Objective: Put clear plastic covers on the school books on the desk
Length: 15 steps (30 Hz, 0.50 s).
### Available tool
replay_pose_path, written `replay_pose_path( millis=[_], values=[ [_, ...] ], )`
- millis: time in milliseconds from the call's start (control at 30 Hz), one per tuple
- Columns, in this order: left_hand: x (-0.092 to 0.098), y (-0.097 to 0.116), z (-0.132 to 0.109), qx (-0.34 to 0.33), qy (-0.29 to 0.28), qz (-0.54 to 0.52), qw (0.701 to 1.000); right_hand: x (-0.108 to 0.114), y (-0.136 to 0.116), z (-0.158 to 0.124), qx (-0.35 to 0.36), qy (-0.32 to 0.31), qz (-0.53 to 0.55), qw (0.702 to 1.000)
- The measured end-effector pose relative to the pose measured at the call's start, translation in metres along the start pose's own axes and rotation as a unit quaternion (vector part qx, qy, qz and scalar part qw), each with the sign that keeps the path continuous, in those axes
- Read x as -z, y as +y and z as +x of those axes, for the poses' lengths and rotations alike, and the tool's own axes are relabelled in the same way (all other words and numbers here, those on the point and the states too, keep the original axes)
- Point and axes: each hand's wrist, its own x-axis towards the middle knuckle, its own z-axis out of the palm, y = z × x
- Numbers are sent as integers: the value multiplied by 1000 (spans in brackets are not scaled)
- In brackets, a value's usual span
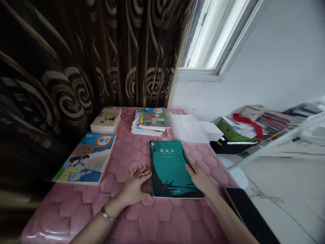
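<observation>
A teal and black paperback book (171, 167) with white Chinese characters lies flat in front of me on the pink table cover. My left hand (137, 186), with a silver bangle at its wrist, rests on the cover with fingers spread, its fingertips against the book's left edge. At the opposite edge my right hand (200, 179) grips the book, thumb on the cover and the other fingers hidden at its side or beneath. Farther left lies a blue mathematics textbook (87, 157). Behind the teal book is a small stack of booklets (153, 118).
Tan books (106, 120) are stacked at the back left, near a dark patterned curtain (122, 51). Clear plastic sleeves (188, 127) and a white box (212, 130) sit at the back right. A black phone-like slab (251, 213) lies at the table's right edge. Papers fill a green container (228, 130) beyond.
</observation>
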Motion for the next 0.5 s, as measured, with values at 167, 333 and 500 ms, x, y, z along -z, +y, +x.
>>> replay_pose_path(
  millis=[167,333,500],
  values=[
    [-2,-1,0,0,2,20,1000,0,2,-1,-1,4,-21,1000],
    [-6,-2,0,-18,12,33,999,-2,-1,-4,7,13,-60,998],
    [-9,-2,0,-18,35,50,998,-4,-11,-11,0,15,-115,993]
  ],
)
